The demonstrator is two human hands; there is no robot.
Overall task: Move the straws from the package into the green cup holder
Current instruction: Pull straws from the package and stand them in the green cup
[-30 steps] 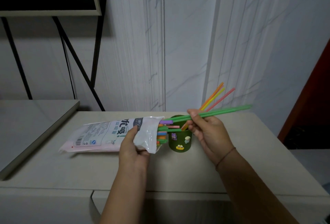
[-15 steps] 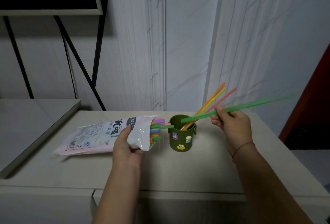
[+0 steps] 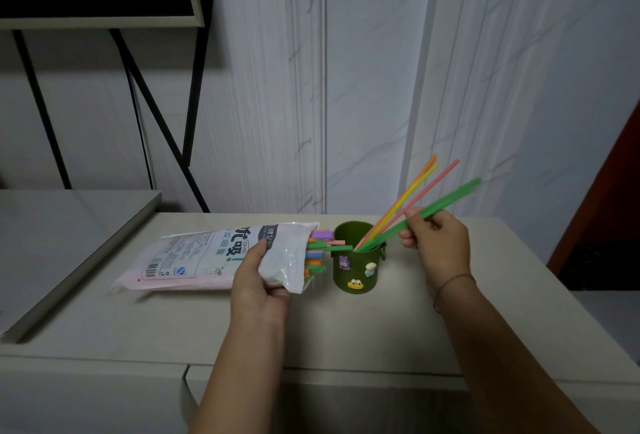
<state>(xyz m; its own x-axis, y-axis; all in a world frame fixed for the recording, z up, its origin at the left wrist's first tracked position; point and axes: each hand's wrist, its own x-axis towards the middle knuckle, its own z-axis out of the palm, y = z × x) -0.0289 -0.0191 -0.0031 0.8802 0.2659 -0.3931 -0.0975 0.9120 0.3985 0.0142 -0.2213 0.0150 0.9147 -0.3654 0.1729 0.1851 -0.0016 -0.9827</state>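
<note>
Half a second ago you held the long green plastic straw (image 3: pixel 446 201) nearly level above the dark green cylindrical cup holder (image 3: pixel 356 269); now its lower end sits inside the holder's mouth and the straw slants up to the right, close to the lean of the ones already standing there. Your right hand (image 3: pixel 438 246) has dropped closer to the holder, just right of its rim, with thumb and fingers pinched on the straw's mid-length and the wrist, wearing a thin cord bracelet (image 3: pixel 452 286), angled down toward you. Your left hand (image 3: pixel 259 281) stays left of the holder, thumb on top and fingers curled under, clamping the open end of the white printed plastic straw package (image 3: pixel 214 257), which lies on its side on the beige cabinet top (image 3: pixel 346 329) with its mouth facing the holder and almost touching it. Counted: one holder, decorated with three small cartoon figures; one package; four straws in the holder, namely one orange (image 3: pixel 424 170), one yellow (image 3: pixel 414 188), one pink (image 3: pixel 441 175) and the green one you grip. A bundle of coloured straw ends (image 3: pixel 317 253) pokes from the package mouth toward the holder; their number cannot be told.
</note>
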